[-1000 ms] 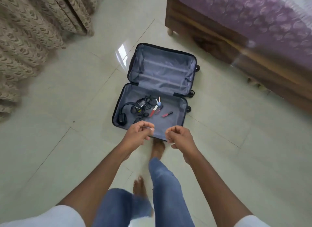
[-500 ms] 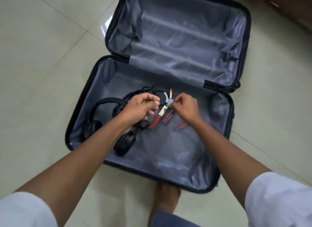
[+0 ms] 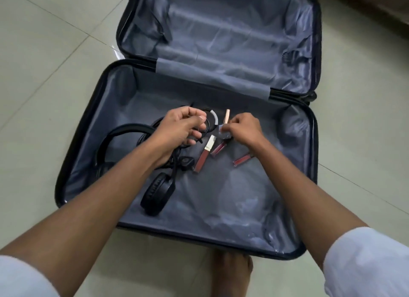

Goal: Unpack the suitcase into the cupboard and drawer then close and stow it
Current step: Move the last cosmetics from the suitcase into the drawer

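Observation:
A dark suitcase [image 3: 308,186] with grey lining lies open flat on the floor, its lid half [image 3: 221,38] toward the back. In the near half lie black headphones [image 3: 157,194], a tangle of black cable [image 3: 177,161], and several reddish lip-gloss tubes [image 3: 202,157]. My left hand [image 3: 179,128] grips the black cable bundle above the headphones. My right hand [image 3: 243,128] pinches a small blue item [image 3: 222,134] beside a gold-capped tube [image 3: 226,117].
Pale floor tiles [image 3: 44,64] surround the case. My bare foot [image 3: 230,272] stands just in front of the suitcase's near rim. A wooden furniture edge [image 3: 380,0] shows at the top right corner.
I have bent down from standing, so the suitcase fills the view. Both hands dropped into the near half; the left took the cable and the right closed on the small blue item.

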